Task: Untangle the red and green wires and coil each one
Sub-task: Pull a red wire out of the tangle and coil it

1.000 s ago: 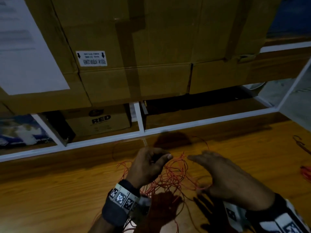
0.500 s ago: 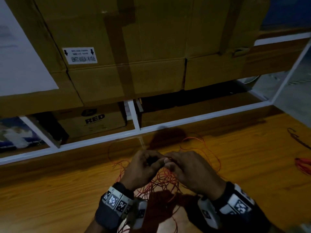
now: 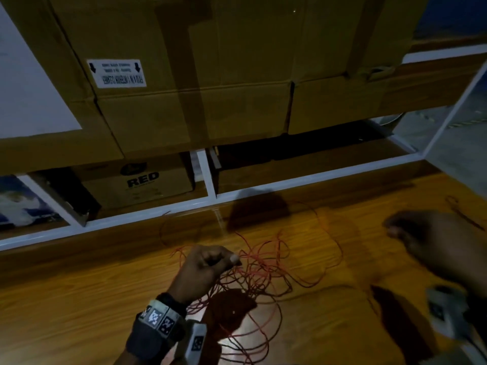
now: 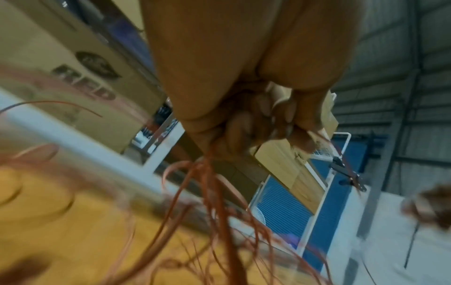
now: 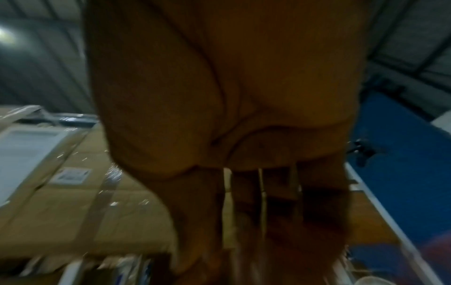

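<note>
Wooden tabletop (image 3: 79, 299) lies under us. Our left hand (image 3: 203, 272) pinches a bunch of red wire (image 3: 263, 275) at lower centre, loops spilling beneath. Our right hand (image 3: 442, 243), blurred at right, shows fingers extended, grip unclear. Cardboard boxes (image 3: 237, 75) fill the top.

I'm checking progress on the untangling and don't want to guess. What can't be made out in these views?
- Green wire: none identifiable; dim light in the head view.
- Right hand: motion blur in head and right wrist views hides whether it holds anything.
- Red wire inside the left hand: curled fingers cover the held strands; left wrist view is blurred.
</note>
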